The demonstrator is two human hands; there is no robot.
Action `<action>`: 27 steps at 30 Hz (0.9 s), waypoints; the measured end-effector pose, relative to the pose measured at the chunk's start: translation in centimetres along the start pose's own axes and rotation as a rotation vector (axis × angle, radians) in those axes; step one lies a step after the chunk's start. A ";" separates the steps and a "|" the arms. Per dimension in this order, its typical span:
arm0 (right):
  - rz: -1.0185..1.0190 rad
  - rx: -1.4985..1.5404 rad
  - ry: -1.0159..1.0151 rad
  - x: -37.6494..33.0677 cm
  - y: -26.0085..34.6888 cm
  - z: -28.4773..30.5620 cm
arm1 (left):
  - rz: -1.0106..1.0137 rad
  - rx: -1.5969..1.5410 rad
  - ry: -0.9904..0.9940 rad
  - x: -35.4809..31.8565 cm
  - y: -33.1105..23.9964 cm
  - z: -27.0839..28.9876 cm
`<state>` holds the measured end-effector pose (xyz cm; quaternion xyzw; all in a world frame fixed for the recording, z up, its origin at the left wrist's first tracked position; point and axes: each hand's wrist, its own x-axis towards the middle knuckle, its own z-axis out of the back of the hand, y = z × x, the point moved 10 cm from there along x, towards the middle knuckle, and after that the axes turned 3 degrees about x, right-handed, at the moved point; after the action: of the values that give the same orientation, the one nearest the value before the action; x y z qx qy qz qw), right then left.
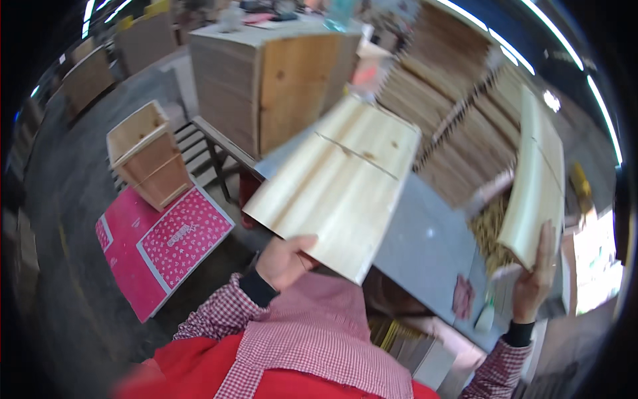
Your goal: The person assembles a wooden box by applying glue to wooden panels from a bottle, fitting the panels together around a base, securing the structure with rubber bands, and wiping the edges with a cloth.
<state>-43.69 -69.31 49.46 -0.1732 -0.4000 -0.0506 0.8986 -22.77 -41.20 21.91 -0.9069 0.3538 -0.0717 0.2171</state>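
A wide board (339,183) lies over the surface's (425,246) left end, held by the left hand (282,261). At the right end the right hand (535,282) holds a narrow board (535,189). Stacked planks (445,113) stand behind; an open box (147,154) sits on the floor, left.

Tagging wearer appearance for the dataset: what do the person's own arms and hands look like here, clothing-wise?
Both hands are bare: no gloves, rings or watch visible. The left hand and right hand each come out of a black knit cuff under a red-and-white small-check gingham sleeve. The same gingham covers the chest, with plain red fabric below it. No markings or cables show.
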 end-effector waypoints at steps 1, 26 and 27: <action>-0.037 -0.021 0.025 -2.2 1.2 0.0 | 0.049 0.008 0.003 0.0 0.2 0.0; -0.192 0.189 0.572 -22.3 3.8 -18.2 | 0.051 0.489 -0.114 0.7 1.4 -0.3; -0.196 0.188 0.584 -22.5 3.7 -18.3 | 0.045 0.489 -0.115 0.8 1.6 -0.6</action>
<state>-45.15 -73.38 20.55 -0.0281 -0.1431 -0.1473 0.9783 -23.36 -42.95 21.68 -0.8220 0.3329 -0.0984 0.4515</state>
